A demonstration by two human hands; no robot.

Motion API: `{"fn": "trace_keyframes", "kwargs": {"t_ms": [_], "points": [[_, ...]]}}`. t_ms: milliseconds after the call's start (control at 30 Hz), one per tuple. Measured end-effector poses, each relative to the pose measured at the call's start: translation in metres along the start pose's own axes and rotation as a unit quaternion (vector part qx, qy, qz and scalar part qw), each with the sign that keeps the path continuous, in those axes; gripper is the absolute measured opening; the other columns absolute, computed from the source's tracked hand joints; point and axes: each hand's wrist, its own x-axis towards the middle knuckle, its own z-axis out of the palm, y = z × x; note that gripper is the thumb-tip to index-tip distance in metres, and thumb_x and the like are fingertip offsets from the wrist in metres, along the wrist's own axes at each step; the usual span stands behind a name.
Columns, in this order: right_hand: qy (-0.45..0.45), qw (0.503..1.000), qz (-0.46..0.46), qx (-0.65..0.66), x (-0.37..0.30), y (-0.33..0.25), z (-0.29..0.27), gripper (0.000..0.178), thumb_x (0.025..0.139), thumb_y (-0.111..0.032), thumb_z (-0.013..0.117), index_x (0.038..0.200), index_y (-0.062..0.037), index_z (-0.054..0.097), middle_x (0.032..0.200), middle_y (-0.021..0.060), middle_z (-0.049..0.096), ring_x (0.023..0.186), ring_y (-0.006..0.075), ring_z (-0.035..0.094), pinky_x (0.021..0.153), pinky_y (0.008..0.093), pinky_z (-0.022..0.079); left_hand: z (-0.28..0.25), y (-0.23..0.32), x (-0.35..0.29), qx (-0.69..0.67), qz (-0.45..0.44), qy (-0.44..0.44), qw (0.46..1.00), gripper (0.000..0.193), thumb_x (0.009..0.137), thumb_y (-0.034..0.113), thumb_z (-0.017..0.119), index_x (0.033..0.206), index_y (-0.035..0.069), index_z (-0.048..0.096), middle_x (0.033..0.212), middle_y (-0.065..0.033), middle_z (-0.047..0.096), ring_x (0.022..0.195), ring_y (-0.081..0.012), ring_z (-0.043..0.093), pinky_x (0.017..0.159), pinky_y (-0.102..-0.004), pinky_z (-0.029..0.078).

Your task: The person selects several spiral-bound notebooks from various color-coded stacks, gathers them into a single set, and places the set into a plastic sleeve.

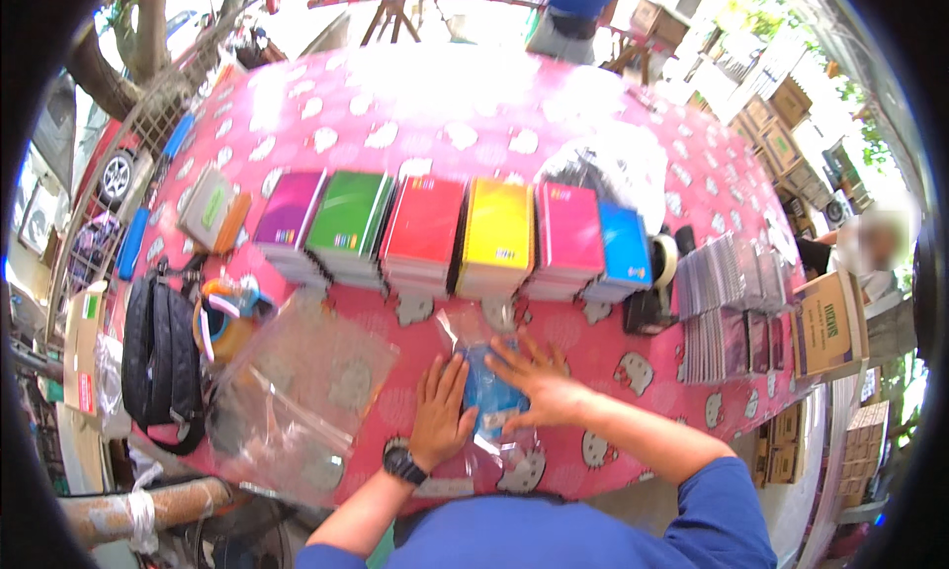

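Observation:
A blue notebook (482, 389) lies in a clear plastic bag (457, 326) in front of me, near the table's front edge. My left hand (437, 418) rests on its left side with fingers stretched out. Spread flat over its right side are the fingers of my right hand (539, 383). Neither hand is closed round anything. Left of them lies a pile of clear plastic bags (306, 396). Beyond stand stacks of spiral notebooks in a row: purple (293, 205), green (346, 211), red (425, 218), yellow (496, 223), magenta (568, 228) and blue (625, 248).
Bagged notebooks (717, 317) are piled at the right, beside a cardboard box (828, 324). A black tape dispenser (647, 312) stands near the blue stack. At left are a black backpack (161, 351) and a roll of tape (225, 322). Crumpled clear plastic (633, 169) lies behind the stacks.

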Motion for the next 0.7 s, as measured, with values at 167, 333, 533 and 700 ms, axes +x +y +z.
{"fn": "trace_keyframes", "kwargs": {"t_ms": [167, 333, 533, 700], "points": [[-0.011, 1.000, 0.003, -0.005, 0.002, -0.003, -0.002, 0.115, 0.054, -0.064, 0.072, 0.145, -0.0215, 0.016, 0.152, 0.0049, 0.004, 0.136, 0.0440, 0.003, 0.100, 0.0688, 0.013, -0.017, 0.014, 0.017, 0.093, -0.025, -0.022, 0.995, 0.070, 0.080, 0.036, 0.057, 0.137, 0.003, 0.033, 0.143, -0.0159, 0.026, 0.133, -0.0399, 0.018, 0.107, -0.0515, 0.014], [-0.016, 1.000, 0.006, -0.019, 0.003, 0.001, 0.002, 0.114, 0.056, -0.065, 0.070, 0.145, -0.0219, 0.014, 0.153, 0.0030, 0.000, 0.135, 0.0459, 0.004, 0.099, 0.0686, 0.014, -0.008, 0.006, 0.006, 0.040, -0.034, -0.008, 0.999, 0.060, 0.077, 0.037, 0.065, 0.127, 0.009, 0.048, 0.138, -0.0098, 0.039, 0.132, -0.0343, 0.025, 0.104, -0.0467, 0.021], [-0.026, 1.000, 0.008, 0.011, 0.005, 0.001, 0.006, 0.112, 0.057, -0.064, 0.070, 0.145, -0.0222, 0.015, 0.153, 0.0025, -0.003, 0.135, 0.0469, 0.001, 0.098, 0.0695, 0.012, -0.006, -0.023, -0.001, -0.010, 0.032, -0.078, 0.996, 0.069, 0.080, 0.041, 0.061, 0.134, 0.006, 0.039, 0.144, -0.0131, 0.029, 0.137, -0.0350, 0.015, 0.107, -0.0510, 0.013], [-0.029, 0.999, 0.003, -0.012, 0.004, -0.003, 0.006, 0.112, 0.057, -0.065, 0.070, 0.145, -0.0225, 0.016, 0.153, 0.0037, -0.003, 0.135, 0.0461, -0.003, 0.098, 0.0704, 0.012, 0.002, -0.010, -0.001, -0.046, -0.026, -0.052, 0.997, 0.077, 0.085, 0.039, 0.053, 0.140, -0.003, 0.018, 0.148, -0.0216, 0.011, 0.139, -0.0367, 0.001, 0.109, -0.0522, 0.002]]}}
